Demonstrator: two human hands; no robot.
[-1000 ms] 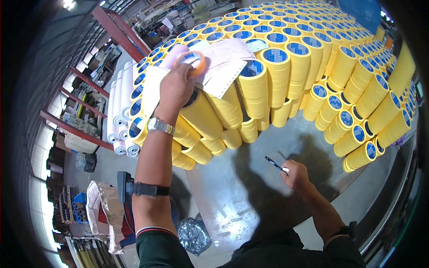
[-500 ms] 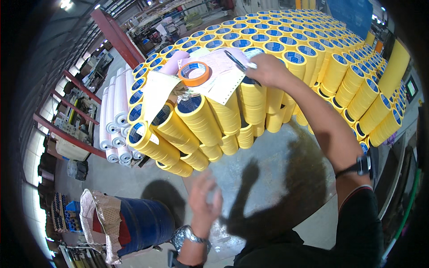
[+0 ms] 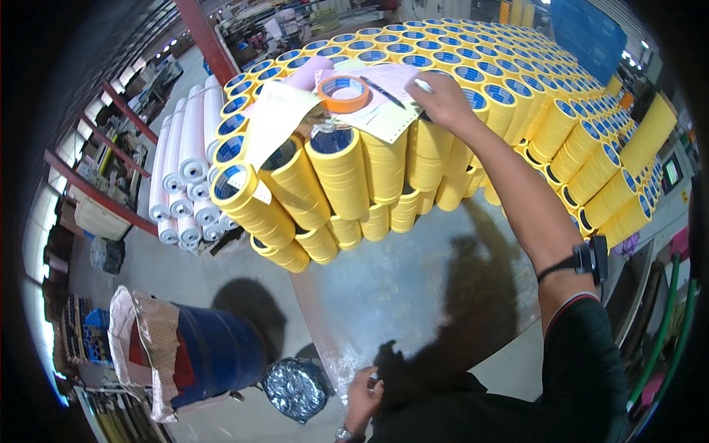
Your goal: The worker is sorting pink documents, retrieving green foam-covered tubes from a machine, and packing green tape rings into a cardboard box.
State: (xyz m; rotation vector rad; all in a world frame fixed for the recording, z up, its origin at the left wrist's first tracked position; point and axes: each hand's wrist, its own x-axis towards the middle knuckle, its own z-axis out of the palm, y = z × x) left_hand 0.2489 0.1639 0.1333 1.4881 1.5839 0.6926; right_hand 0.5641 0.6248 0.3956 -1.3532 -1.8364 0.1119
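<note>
My right hand is over the near edge of the stacked yellow tape rolls, its fingers closed around a small white thing. Beside it, a dark pen lies on the papers, apart from the fingers. An orange tape roll rests on the same papers. Low in the picture, my left hand is near my body with its fingers curled; a small whitish spot shows at the fingertips, too small to name.
White wrapped rolls are piled left of the yellow stacks. A blue drum with torn wrapping stands at lower left, next to a shiny dark bundle. A red post rises behind; green hoses run along the right.
The pen, which was at my right fingers, now lies on the papers. My left hand has dropped lower toward my body. The whole view has shifted somewhat.
</note>
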